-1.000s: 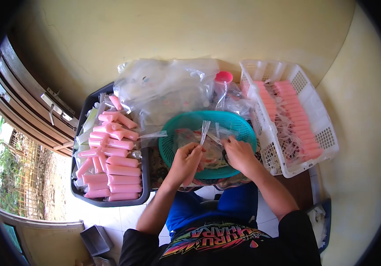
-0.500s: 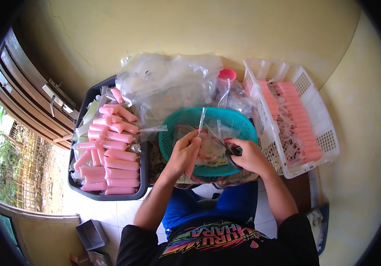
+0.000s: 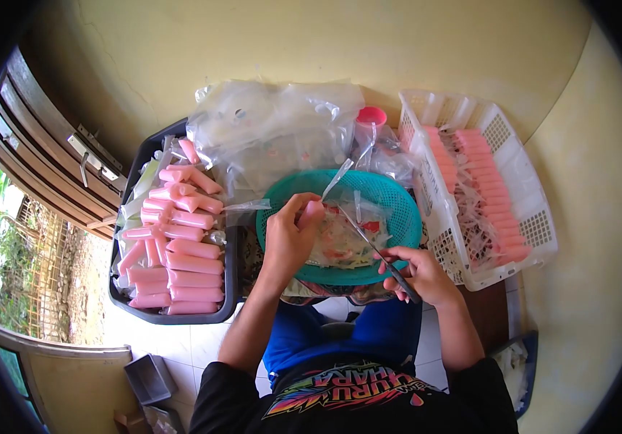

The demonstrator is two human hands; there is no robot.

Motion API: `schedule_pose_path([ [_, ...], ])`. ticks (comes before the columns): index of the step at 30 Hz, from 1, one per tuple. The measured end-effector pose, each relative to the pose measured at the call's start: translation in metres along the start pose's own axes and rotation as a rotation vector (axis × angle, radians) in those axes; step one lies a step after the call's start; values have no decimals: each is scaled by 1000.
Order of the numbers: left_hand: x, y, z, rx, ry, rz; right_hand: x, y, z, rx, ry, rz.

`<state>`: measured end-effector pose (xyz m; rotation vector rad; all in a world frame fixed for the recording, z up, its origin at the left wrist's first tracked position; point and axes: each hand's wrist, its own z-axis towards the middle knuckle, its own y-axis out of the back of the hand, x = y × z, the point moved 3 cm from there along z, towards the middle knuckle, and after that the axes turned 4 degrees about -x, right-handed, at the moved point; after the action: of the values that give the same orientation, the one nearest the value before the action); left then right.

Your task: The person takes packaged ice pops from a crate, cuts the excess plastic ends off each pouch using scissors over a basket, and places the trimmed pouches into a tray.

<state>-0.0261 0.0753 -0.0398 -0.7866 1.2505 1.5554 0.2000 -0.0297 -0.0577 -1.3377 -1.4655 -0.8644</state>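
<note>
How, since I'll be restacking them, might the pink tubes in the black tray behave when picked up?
The tubes may roll, being rounded and loosely piled. Their plump, filled look suggests some weight for their size. Being smooth and shiny, they could slip.

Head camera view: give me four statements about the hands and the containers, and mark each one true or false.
1. The left hand holds a pink-filled plastic tube. True.
2. The right hand holds a spoon. False: it holds scissors.
3. The teal basket sits between the black tray and the white crate. True.
4. The white crate contains only one row of tubes. False: it contains two rows of tubes.
</note>
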Motion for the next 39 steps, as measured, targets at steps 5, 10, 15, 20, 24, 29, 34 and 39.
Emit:
schedule_pose_path([
  [5,0,-2,0,-53,-61,110,-5,-1,0,39,42,26],
  [10,-5,-6,-6,-14,-109,175,-9,-4,3,44,26,19],
  [15,-8,-9,-12,25,-164,194,-13,-4,6,30,58,83],
  [20,-9,-13,-13,75,-182,177,-11,-7,10,32,50,97],
  [24,-6,-16,-13,97,-202,202,-8,-9,12,30,68,113],
  [29,-4,-19,-13,99,-237,224,-8,-10,14,32,67,129],
  [34,-6,-20,-12,106,-287,241,-9,-9,15,33,61,151],
  [39,-9,-20,-11,108,-317,259,-14,-7,17,41,69,146],
])
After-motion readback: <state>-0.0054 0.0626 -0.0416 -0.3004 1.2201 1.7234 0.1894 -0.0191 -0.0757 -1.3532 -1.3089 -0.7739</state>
